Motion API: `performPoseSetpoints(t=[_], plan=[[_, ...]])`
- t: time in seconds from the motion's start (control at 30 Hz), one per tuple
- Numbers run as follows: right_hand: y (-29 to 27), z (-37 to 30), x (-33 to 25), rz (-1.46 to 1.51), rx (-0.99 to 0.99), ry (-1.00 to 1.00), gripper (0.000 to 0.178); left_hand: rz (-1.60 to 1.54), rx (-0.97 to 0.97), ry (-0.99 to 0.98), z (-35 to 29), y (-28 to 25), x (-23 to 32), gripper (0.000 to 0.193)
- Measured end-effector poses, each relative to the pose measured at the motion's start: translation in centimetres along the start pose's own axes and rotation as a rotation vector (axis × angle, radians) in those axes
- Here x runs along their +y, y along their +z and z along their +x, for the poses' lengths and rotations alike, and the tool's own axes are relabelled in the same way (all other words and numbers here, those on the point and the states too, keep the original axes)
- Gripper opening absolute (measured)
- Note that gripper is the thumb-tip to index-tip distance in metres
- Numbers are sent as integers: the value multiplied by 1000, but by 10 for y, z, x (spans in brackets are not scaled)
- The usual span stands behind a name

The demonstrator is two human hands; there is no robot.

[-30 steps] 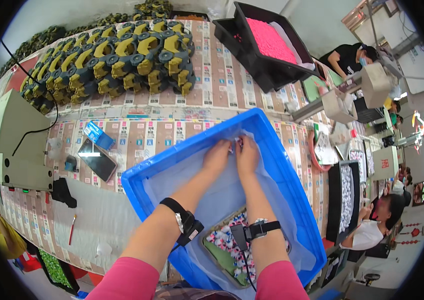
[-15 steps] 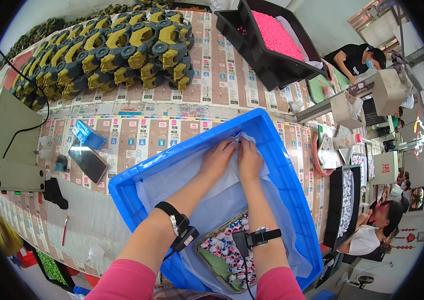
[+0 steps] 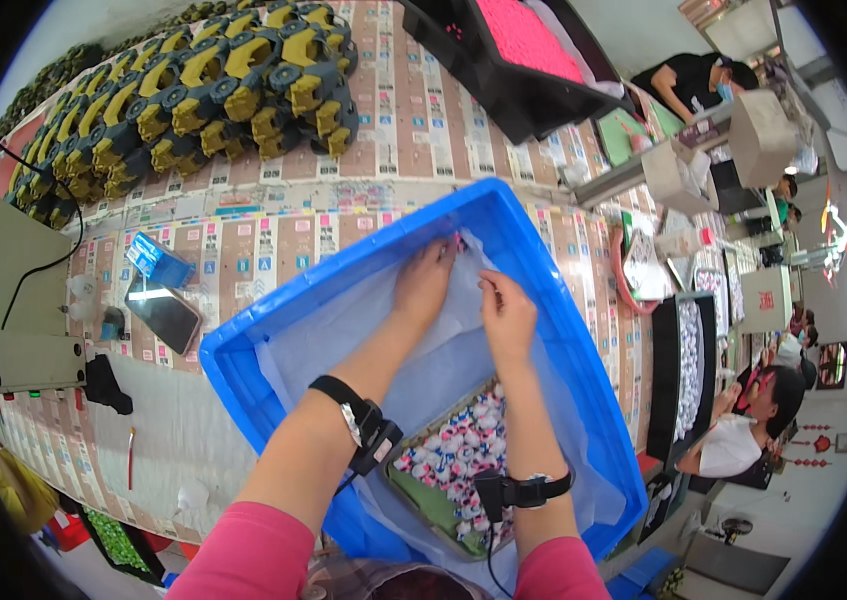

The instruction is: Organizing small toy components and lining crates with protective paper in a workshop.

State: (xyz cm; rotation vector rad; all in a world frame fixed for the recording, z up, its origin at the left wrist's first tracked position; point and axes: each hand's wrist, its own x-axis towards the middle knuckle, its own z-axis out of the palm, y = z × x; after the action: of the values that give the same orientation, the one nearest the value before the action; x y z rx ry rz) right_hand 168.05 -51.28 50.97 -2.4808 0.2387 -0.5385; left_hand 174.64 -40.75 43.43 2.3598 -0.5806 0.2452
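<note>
A blue plastic bin [image 3: 584, 340] lined with thin white sheet [image 3: 344, 340] stands before me. Deep in its far corner is my left hand [image 3: 424, 282], its fingers closed together against the liner. A tiny pink and dark piece [image 3: 459, 243] shows at those fingertips; whether they grip it is unclear. My right hand [image 3: 510, 312] hovers over the liner just to the right, thumb and fingers pinched; anything between them is too small to name. Below my wrists, a tray [image 3: 424, 510] holds many small white, pink and blue pieces [image 3: 459, 450] and a green patch.
Yellow and grey toy vehicle bodies [image 3: 234, 85] are stacked at the far left. A black bin [image 3: 474, 85] of pink pieces stands beyond. A phone [image 3: 164, 315] and blue packet [image 3: 159, 260] lie left, near a grey metal box [image 3: 29, 300]. Co-workers [image 3: 694, 85] sit on the right.
My hands, together at the bin's far corner before, are now apart. The right one has drawn back toward me; the left stays at the corner. The view has shifted slightly.
</note>
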Motion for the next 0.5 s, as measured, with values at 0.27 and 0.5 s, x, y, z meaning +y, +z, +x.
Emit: performPoseSetpoints(t=[0.27,0.5], plan=[[-106,-89,49,-44,-443,315,14,-165,-120,57,-8,-52,46,30],[-83,-116,43,-229,-363,149,20,-84,-638,240,-99,-25,105,15]])
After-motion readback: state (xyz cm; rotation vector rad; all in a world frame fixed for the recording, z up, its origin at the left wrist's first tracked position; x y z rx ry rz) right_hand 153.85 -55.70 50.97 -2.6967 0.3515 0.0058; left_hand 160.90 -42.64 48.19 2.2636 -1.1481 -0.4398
